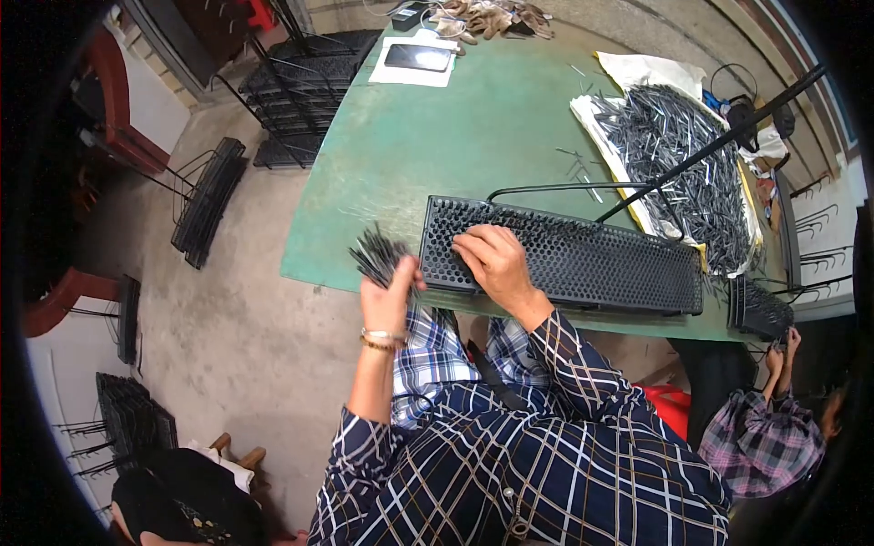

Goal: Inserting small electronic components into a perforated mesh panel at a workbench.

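A long black block full of round holes (596, 264) lies along the near edge of the green table, with a black metal rod frame (564, 187) at its far side. My left hand (390, 298), just off the block's left end, is closed round a bunch of thin black strips (377, 255) that fan out beyond the fingers. My right hand (499, 266) rests over the block's left part, fingertips pinched together at the holes. Whatever sits between those fingertips is too small to make out.
A heap of black strips (678, 155) lies on a white sack at the table's right. A phone (418, 57) and work gloves (487, 20) sit at the far edge. Similar black blocks (209, 202) stand on the floor at left. Another person's hands (783, 350) hold one at right.
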A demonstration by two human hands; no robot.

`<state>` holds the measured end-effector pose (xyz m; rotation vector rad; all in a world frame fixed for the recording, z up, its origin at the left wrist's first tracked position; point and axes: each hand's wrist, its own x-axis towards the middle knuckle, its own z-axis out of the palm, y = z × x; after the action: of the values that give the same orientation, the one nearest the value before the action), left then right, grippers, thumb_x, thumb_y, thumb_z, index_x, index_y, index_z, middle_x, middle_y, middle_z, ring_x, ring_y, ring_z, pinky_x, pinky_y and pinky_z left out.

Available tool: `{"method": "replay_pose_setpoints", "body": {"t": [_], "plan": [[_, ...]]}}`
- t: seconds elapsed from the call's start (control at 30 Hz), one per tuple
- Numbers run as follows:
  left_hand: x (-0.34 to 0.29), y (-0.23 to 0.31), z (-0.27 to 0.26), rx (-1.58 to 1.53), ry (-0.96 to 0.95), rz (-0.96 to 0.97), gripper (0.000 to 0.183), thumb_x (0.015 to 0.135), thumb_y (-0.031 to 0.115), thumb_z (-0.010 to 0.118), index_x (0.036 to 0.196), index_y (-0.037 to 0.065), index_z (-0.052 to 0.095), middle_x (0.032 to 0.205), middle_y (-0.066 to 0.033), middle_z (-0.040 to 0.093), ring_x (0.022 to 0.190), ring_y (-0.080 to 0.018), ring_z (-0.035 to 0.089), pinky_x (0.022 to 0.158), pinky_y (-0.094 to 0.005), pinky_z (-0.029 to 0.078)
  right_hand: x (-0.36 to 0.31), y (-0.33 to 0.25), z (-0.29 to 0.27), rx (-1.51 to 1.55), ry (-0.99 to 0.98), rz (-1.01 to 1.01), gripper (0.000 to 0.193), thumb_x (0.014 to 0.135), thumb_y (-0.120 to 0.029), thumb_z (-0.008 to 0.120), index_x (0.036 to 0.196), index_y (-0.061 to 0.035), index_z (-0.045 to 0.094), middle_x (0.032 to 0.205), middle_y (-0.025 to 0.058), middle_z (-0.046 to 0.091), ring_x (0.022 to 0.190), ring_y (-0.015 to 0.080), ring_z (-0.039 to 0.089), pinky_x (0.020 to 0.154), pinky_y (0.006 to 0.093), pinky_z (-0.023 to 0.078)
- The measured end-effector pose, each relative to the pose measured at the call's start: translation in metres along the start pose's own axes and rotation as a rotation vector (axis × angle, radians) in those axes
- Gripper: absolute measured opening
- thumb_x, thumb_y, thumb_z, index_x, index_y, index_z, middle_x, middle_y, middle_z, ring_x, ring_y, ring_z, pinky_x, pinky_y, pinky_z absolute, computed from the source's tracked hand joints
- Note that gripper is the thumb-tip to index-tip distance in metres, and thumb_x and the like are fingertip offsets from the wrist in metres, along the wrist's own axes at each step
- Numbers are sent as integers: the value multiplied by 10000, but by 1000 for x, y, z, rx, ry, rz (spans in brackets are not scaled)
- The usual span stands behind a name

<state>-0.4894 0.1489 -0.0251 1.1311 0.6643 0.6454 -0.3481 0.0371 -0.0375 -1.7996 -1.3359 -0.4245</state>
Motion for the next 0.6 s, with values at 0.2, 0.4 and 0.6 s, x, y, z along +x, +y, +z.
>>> {"method": "replay_pose_setpoints", "body": {"t": [0.2, 0.4, 0.6], "plan": [[59, -47, -30, 53, 104, 367, 218, 838, 96, 674, 1015, -5, 597, 900, -30, 628, 770, -89, 579, 709, -242, 471, 0, -7, 0, -33, -13, 27, 121, 734, -73, 704, 838, -35, 654, 812, 85, 633, 760, 246, 612, 665, 344, 471], [71, -90, -54, 388, 125, 381, 267, 829, 116, 685, 1036, -5, 569, 932, -42, 633, 836, -105, 578, 766, -248, 466, -3, -6, 2, -81, 11, 59, 126, 746, -89, 695, 849, -37, 645, 786, 73, 618, 728, 241, 603, 652, 337, 463], [68, -94, -58, 592, 174, 409, 311, 789, 157, 717, 1022, 16, 565, 899, -127, 632, 795, -236, 617, 746, -318, 475, -4, -8, 2, -95, -41, 25, 123, 740, -79, 698, 845, -34, 652, 805, 70, 598, 725, 239, 593, 653, 342, 454]]}}
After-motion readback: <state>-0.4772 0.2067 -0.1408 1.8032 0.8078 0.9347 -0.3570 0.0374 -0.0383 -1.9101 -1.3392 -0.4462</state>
